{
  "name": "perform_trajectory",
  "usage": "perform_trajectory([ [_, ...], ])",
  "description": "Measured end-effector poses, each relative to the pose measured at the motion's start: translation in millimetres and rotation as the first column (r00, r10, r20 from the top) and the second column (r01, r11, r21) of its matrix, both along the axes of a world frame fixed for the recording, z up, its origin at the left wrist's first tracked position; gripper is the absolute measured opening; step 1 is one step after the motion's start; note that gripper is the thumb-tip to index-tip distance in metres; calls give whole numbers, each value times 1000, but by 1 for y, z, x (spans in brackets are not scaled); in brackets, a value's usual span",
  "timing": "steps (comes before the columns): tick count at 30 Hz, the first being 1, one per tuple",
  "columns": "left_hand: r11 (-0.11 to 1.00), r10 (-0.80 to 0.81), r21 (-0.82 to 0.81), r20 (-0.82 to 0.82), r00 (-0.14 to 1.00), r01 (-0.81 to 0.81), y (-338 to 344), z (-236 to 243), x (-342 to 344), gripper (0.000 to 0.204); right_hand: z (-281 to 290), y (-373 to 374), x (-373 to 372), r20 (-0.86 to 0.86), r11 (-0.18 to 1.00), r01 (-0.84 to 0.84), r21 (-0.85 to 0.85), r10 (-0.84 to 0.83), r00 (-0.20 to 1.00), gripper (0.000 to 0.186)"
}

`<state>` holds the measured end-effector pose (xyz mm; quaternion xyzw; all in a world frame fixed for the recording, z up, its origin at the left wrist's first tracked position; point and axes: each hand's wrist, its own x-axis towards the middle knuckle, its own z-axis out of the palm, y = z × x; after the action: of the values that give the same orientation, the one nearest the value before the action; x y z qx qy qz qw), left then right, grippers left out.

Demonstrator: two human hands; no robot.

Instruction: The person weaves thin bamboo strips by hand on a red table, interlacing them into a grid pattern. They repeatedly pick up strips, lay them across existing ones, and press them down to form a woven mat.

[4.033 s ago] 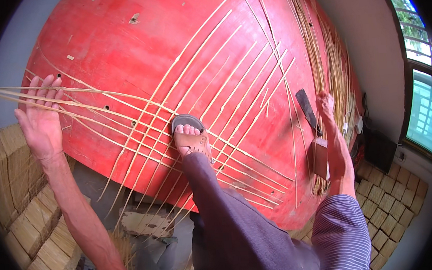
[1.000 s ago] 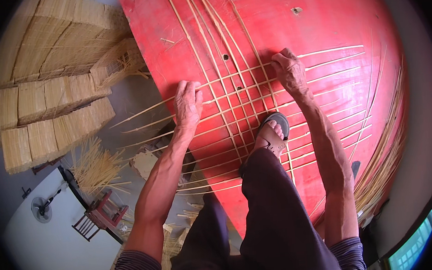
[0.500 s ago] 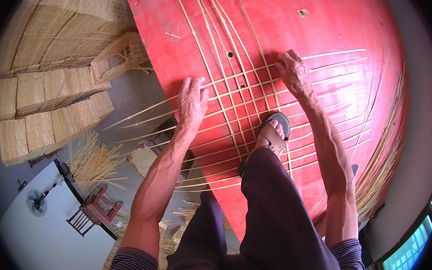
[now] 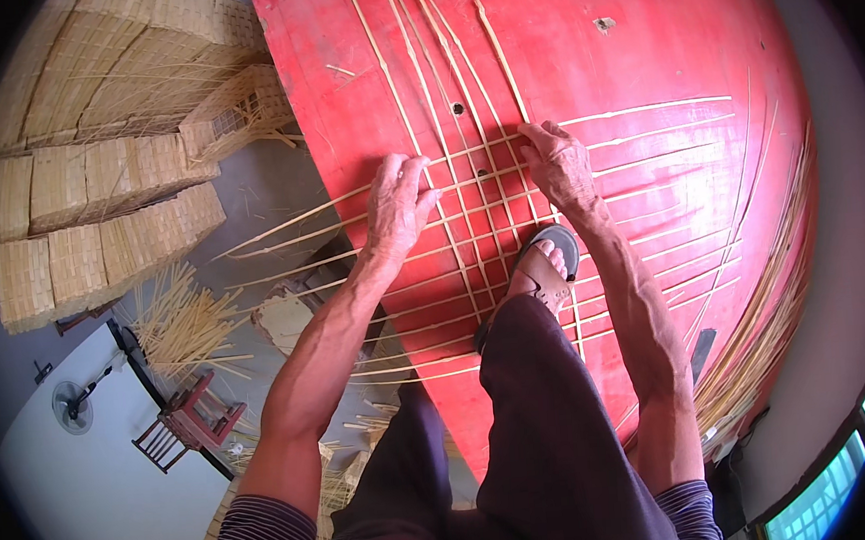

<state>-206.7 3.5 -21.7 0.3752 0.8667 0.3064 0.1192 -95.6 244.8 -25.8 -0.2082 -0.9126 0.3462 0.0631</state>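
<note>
A loose lattice of thin pale bamboo strips (image 4: 489,206) lies on a large red board (image 4: 639,65), lengthwise strips crossing sideways ones. My left hand (image 4: 395,204) is at the lattice's left side, fingers curled over the upper sideways strips, with thumb and forefinger by the leftmost lengthwise strip. At the upper right crossing, my right hand (image 4: 560,169) pinches the rightmost lengthwise strip (image 4: 493,40), beside the topmost sideways strip. My sandalled foot (image 4: 550,267) presses on the lower part of the lattice. The fingertips' exact hold is partly hidden.
Stacks of woven bamboo pieces (image 4: 95,183) stand at the left, above a heap of loose strips (image 4: 180,323). A bundle of long strips (image 4: 773,331) lies along the board's right edge. A small wooden chair (image 4: 187,423) and a fan (image 4: 73,405) are at the lower left.
My right hand has moved left and slightly down, bringing the rightmost lengthwise strip closer to the others. My left hand has shifted slightly right, its thumb now reaching farther out.
</note>
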Motion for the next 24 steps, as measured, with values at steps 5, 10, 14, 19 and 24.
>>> perform_trajectory([
  [5,999,-3,32,-20,1000,4,-2,-4,-1,54,2,0,0,-3,1000,-9,4,9,1000,29],
  [10,1000,-17,24,1,1000,17,-5,-2,-3,54,6,-12,-2,-26,993,15,115,-12,1000,20],
  [14,1000,-7,-8,-2,1000,7,-9,0,-4,55,2,-29,-4,134,999,-34,42,28,991,13],
  [19,1000,-30,-2,24,999,30,0,-1,-4,55,-12,-17,1,88,998,64,-9,-63,994,10],
  [24,993,115,10,137,984,-118,3,3,-10,50,-18,-18,-1,67,998,61,-29,-59,996,12],
])
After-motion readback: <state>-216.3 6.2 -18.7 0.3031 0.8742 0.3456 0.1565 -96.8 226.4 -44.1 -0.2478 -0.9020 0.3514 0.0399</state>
